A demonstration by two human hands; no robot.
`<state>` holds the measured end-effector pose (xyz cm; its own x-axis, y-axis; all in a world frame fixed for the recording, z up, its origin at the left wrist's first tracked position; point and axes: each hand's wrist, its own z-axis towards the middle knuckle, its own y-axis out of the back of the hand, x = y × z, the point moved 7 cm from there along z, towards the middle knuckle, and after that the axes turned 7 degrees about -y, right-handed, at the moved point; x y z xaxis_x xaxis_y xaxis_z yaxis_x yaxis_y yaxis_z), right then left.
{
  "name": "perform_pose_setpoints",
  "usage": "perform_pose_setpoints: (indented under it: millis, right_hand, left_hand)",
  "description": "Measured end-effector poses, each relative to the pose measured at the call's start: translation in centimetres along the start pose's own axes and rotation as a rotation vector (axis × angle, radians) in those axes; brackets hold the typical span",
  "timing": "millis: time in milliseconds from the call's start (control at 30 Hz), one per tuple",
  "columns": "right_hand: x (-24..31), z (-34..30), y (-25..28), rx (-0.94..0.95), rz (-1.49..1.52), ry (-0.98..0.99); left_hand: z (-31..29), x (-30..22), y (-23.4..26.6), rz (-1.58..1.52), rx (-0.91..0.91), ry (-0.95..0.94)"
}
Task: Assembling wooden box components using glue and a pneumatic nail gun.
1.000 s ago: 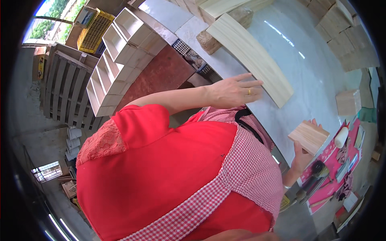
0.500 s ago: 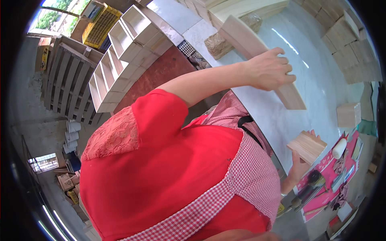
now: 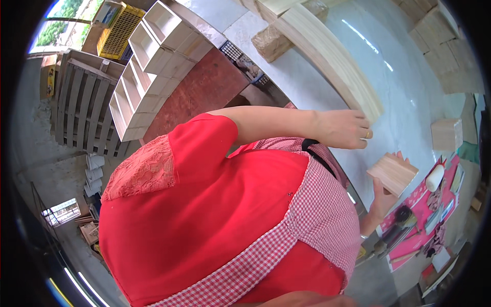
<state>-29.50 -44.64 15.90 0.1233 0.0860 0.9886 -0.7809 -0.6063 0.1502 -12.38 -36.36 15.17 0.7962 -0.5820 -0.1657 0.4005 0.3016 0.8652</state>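
My left hand is at the near end of a long pale wooden board. Its fingers are bent and close together, with a ring on one; their tips are hidden, so I cannot tell whether they touch the board. The board's far part lies by a brown-wrapped bundle. Lower right, my right hand is closed around a small wooden block, thumb on the near side and fingertips showing beyond its far edge. The block is at the front edge of the white tabletop.
Another wooden block stands at the table's right side. A pink cloth there carries a white roll and several tools. Stacked wooden pieces rise at the far right. Open wooden boxes line a red surface at left.
The long board was in my left hand, tilted over the table; it now lies farther up and left. My left hand has drawn back toward me. The right hand keeps its block, almost unmoved.
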Motion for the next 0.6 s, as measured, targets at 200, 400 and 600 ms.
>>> perform_pose_setpoints:
  millis: [200,400,600]
  right_hand:
    - [-0.7,-0.2,0.3,-0.009,0.03,-0.014]
    - [-1.4,-0.5,0.7,-0.018,0.044,-0.058]
    - [-1.5,-0.7,0.7,-0.044,0.057,-0.076]
  left_hand:
    - [-0.6,-1.0,-0.6,-0.293,0.17,0.164]
    - [-0.7,-0.5,-1.1,-0.505,-0.043,0.259]
    - [0.0,0.1,0.1,-0.209,0.087,0.155]
